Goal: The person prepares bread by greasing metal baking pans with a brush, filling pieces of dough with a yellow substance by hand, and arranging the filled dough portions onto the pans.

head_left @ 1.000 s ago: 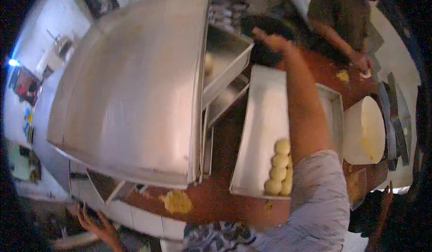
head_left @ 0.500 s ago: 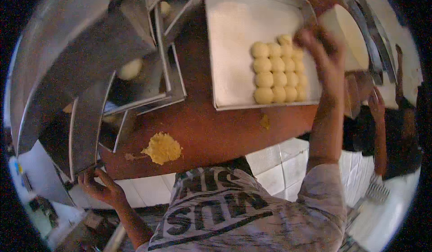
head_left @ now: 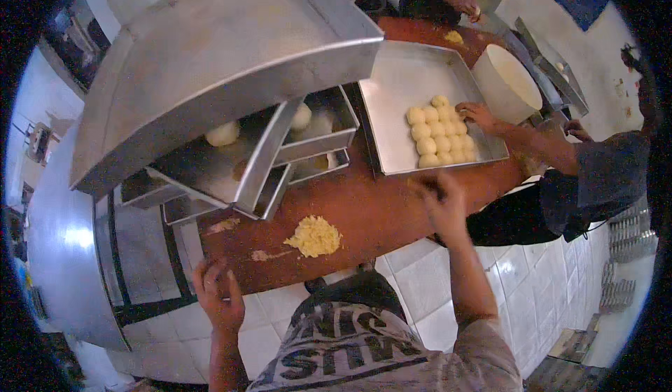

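Note:
Several dough balls [head_left: 442,134] sit packed in rows at the right side of a shallow metal baking tray [head_left: 393,112]. My right hand [head_left: 442,206], smeared by motion, is over the red-brown tabletop [head_left: 374,210] just off the tray's near edge; whether it holds anything does not show. By the table's near left edge, my left hand [head_left: 222,299] has its fingers loosely bent and apart, with nothing seen in it. Between my hands lies a crumbly yellow heap [head_left: 315,236], like dough or grated cheese. A co-worker's hand [head_left: 479,115] rests beside the dough balls.
Stacked metal trays [head_left: 231,98] rise at the left, with dough balls [head_left: 222,134] visible inside. A white tub [head_left: 505,84] stands beyond the baking tray. The co-worker [head_left: 595,182] is at the right; another person's hands [head_left: 462,3] are at the far side.
My right hand has come from the tray's right side toward its near edge. My left hand has left the stacked trays' edge. The co-worker's hand now reaches the dough balls, and the view has shifted.

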A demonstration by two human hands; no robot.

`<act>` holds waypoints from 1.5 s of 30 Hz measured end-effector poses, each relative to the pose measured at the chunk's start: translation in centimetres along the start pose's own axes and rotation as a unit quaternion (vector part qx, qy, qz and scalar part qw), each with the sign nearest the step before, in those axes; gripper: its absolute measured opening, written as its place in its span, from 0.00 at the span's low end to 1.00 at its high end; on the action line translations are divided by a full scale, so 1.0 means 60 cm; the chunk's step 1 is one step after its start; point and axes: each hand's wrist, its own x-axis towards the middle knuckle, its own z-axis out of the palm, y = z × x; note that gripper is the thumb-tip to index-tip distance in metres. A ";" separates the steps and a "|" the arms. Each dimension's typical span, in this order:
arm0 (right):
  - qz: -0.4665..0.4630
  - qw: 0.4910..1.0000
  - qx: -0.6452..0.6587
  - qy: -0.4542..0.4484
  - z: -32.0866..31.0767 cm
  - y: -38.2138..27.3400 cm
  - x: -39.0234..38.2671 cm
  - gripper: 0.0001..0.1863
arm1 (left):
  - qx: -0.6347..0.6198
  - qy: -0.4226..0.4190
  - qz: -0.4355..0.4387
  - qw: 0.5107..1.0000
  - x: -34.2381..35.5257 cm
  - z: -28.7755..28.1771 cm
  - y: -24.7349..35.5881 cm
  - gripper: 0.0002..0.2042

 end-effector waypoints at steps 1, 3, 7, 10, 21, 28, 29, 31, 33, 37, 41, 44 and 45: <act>-0.067 0.997 0.015 0.031 0.001 -0.079 0.034 0.09 | -0.022 0.005 -0.003 1.000 -0.010 -0.008 -0.004 0.11; -0.203 0.975 0.052 0.069 0.011 -0.211 0.116 0.07 | 0.000 -0.003 -0.030 1.000 -0.024 -0.018 -0.006 0.11; -0.387 0.913 -0.124 0.027 0.007 -0.332 0.282 0.08 | -0.023 0.003 -0.020 1.000 -0.022 -0.010 0.024 0.12; -0.391 0.878 -0.225 -0.162 0.004 -0.343 0.337 0.11 | 0.027 0.004 -0.020 0.999 -0.030 -0.014 0.040 0.12; -0.155 0.893 -0.400 -0.137 -0.011 0.149 0.315 0.10 | 0.012 0.015 -0.120 0.993 -0.077 0.067 0.082 0.10; -0.123 0.887 -0.440 0.064 0.047 0.198 0.280 0.14 | 0.031 -0.029 -0.075 0.996 -0.062 0.111 0.141 0.11; -0.126 0.879 -0.459 0.018 0.048 0.221 0.299 0.14 | 0.021 -0.026 -0.078 0.996 -0.058 0.119 0.148 0.11; -0.133 0.856 -0.494 -0.071 0.055 0.253 0.335 0.13 | -0.011 -0.042 -0.080 0.996 -0.046 0.127 0.156 0.11; -0.197 0.888 -0.414 -0.045 0.049 0.200 0.330 0.12 | -0.037 -0.074 -0.094 0.992 -0.039 0.117 0.158 0.11; -0.338 0.927 -0.153 -0.052 0.011 -0.011 0.238 0.11 | -0.164 -0.120 -0.190 0.960 -0.024 0.110 0.138 0.13; -0.183 0.933 0.123 -0.284 0.044 -0.115 0.076 0.11 | -0.134 -0.008 -0.067 0.989 0.038 0.106 0.201 0.18; -0.132 0.825 0.165 -0.525 0.083 -0.105 0.020 0.12 | -0.260 -0.038 -0.091 0.961 0.030 0.119 0.217 0.18; -0.085 0.836 0.132 -0.525 0.101 -0.087 0.016 0.12 | -0.313 -0.102 -0.132 0.935 0.000 0.117 0.180 0.18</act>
